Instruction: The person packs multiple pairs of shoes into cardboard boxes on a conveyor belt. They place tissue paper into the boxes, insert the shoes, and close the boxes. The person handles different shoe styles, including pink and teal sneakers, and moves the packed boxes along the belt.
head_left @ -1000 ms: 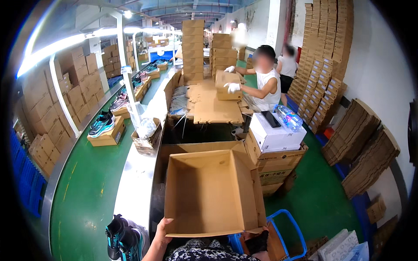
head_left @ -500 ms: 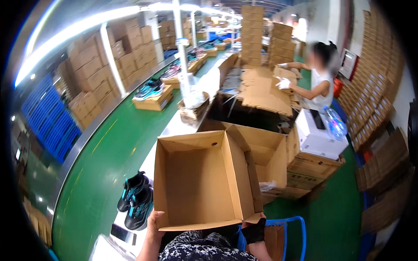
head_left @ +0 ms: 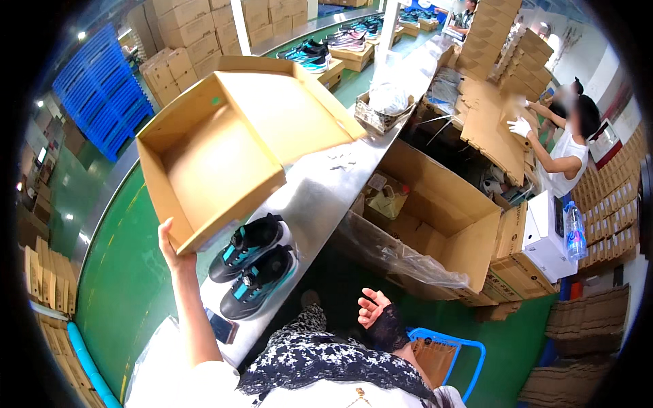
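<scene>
My left hand (head_left: 173, 249) grips the near corner of an open brown cardboard box (head_left: 224, 146) and holds it up, tilted, above the steel worktable (head_left: 320, 197). The box is empty, with its lid flap standing open on the far side. Right under it a pair of black and teal sneakers (head_left: 253, 266) lies on the table. My right hand (head_left: 372, 307) hovers low near my lap with its fingers loosely apart and nothing in it; a black wrist cover sits on the forearm.
A large open carton (head_left: 442, 217) with clear plastic over its front stands to my right. A blue stool frame (head_left: 445, 340) is below it. A person in white gloves (head_left: 568, 146) works at flat cardboard sheets further right. A green conveyor belt (head_left: 122, 272) runs on the left.
The box has swung up and to the left, over the sneakers. My right hand has let go of it and dropped toward my lap. My view turned left.
</scene>
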Tool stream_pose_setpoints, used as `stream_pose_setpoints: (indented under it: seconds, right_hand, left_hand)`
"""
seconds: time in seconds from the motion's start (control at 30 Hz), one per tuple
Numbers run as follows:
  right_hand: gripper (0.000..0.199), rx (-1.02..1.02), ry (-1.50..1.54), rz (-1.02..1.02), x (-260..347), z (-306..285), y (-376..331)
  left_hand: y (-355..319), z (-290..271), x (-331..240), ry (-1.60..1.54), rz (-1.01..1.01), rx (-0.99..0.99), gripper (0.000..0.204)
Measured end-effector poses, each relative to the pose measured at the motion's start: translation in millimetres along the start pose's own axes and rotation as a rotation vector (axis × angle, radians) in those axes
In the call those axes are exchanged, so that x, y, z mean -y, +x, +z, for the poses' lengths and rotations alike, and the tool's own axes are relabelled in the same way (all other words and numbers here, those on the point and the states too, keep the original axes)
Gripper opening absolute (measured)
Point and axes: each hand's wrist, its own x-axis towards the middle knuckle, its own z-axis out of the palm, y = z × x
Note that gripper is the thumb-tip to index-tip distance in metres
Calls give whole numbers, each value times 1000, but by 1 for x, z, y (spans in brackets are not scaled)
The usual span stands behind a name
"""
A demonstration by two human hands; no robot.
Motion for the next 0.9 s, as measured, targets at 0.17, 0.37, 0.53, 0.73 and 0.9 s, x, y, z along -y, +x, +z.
stream_pose_setpoints:
  seconds: [0.17, 0.37, 0.53, 0.73, 0.9]
  right_hand:
    - [26, -144, -275, -46, -3, 36, 27]
    - [30, -106, -381, -14, 0, 53, 69]
    - [28, -73, -586, 35, 28, 65, 108]
    - [27, -50, -1330, -218, 81, 98, 215]
    - [54, -147, -1878, -811, 120, 125, 349]
  left_hand:
    - [101, -42, 17, -68, -105, -76, 45]
    - [140, -157, 98, 67, -296, -155, 53]
    - [120, -176, 87, 470, -367, -248, 49]
    - [77, -153, 69, 450, -330, -356, 65]
    - [12, -214, 42, 447, -128, -427, 75]
